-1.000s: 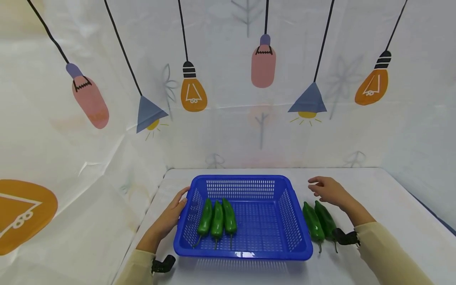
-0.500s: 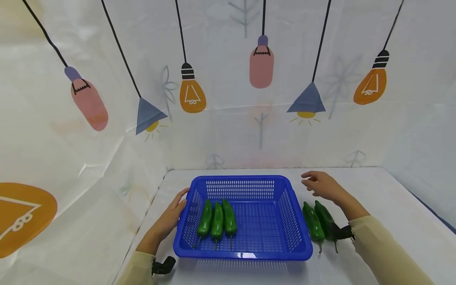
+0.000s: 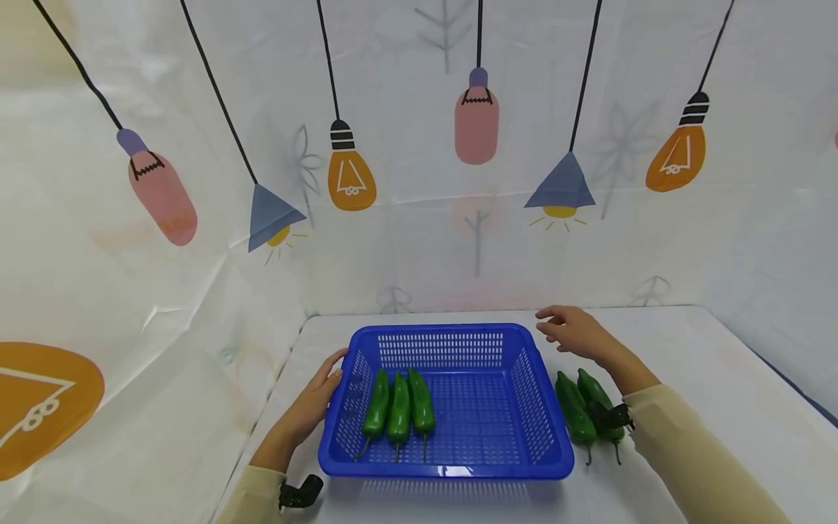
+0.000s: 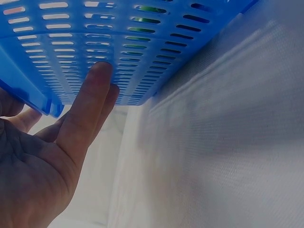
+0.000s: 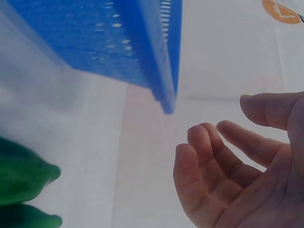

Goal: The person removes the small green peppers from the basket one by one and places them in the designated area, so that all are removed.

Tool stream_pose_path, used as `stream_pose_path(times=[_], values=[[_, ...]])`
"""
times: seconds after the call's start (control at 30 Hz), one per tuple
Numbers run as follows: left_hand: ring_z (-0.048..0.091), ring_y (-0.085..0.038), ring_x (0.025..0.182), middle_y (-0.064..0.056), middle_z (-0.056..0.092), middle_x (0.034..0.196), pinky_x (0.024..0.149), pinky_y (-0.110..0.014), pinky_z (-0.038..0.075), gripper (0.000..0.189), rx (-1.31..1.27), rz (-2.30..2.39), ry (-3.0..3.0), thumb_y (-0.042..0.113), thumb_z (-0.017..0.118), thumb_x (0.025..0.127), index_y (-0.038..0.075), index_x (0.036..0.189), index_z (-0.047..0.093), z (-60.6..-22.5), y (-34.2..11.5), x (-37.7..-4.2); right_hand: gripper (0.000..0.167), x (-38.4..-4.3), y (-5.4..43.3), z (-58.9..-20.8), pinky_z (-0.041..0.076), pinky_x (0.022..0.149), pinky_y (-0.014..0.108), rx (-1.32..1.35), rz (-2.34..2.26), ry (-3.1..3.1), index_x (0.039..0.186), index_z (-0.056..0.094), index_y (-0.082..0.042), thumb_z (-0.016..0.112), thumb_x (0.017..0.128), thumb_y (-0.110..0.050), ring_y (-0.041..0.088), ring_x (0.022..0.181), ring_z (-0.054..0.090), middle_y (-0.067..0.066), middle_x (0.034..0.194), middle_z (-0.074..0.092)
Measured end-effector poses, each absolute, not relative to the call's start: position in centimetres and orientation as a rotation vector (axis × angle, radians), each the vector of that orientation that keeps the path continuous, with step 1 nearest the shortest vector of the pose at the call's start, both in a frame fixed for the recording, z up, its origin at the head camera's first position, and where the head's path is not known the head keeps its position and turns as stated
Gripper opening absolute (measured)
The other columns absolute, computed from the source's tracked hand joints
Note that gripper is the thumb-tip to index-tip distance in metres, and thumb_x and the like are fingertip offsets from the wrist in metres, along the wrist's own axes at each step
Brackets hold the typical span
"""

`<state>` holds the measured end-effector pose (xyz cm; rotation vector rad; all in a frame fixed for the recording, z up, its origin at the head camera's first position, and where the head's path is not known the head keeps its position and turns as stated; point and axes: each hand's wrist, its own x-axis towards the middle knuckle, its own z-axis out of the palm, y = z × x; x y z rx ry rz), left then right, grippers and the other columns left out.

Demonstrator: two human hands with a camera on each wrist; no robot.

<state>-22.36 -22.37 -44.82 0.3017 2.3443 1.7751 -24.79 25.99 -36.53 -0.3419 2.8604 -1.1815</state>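
A blue plastic basket stands on the white table. Inside, along its left side, lie three long green peppers, stems toward me. My left hand rests against the basket's left side; in the left wrist view its straight fingers touch the slotted outer wall below the rim. My right hand, fingers loosely bent and holding nothing, hovers beyond the basket's far right corner. Two more green peppers lie side by side on the table, just right of the basket, one partly hidden behind the right wrist's black camera mount.
The white table reaches back to a white sheet printed with hanging lamps. Another stretch of that sheet closes in on the left. A black camera mount sits on the left wrist.
My right hand has moved left and away from me, from above the two loose peppers toward the basket's far right corner. The left hand, basket and peppers stay put.
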Motion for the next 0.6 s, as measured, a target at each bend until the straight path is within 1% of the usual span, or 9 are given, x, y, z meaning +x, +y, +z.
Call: stream_pose_path(times=[0.17,0.37,0.6], values=[[0.06,-0.03,0.104,-0.024,0.048,0.142,0.084,-0.043,0.05,0.049,0.312,1.781,2.328,0.032,0.031,0.113,0.022,0.161,0.021,-44.9,-22.4,-22.2,0.041,-24.9,25.1,-36.0,0.058,0.077,0.046,-0.376,-1.198,2.85,0.134,0.054,0.01,0.057,0.104,-0.018,0.034,0.095,0.067,0.029,0.116,0.064],[0.06,-0.031,0.102,-0.027,0.048,0.138,0.081,-0.042,0.051,0.05,0.344,1.783,2.295,0.032,0.029,0.114,0.021,0.161,0.019,-44.8,-22.4,-22.1,0.042,-25.5,24.4,-35.5,0.058,0.077,0.046,-0.404,-1.214,2.829,0.135,0.054,0.009,0.057,0.104,-0.018,0.034,0.096,0.067,0.027,0.115,0.065],[0.061,-0.031,0.104,-0.025,0.049,0.14,0.081,-0.043,0.052,0.049,0.328,1.806,2.294,0.032,0.031,0.113,0.022,0.161,0.021,-44.9,-22.3,-22.3,0.042,-25.8,23.7,-35.1,0.058,0.079,0.047,-0.423,-1.225,2.813,0.136,0.054,0.009,0.057,0.104,-0.019,0.041,0.101,0.067,0.031,0.119,0.062]])
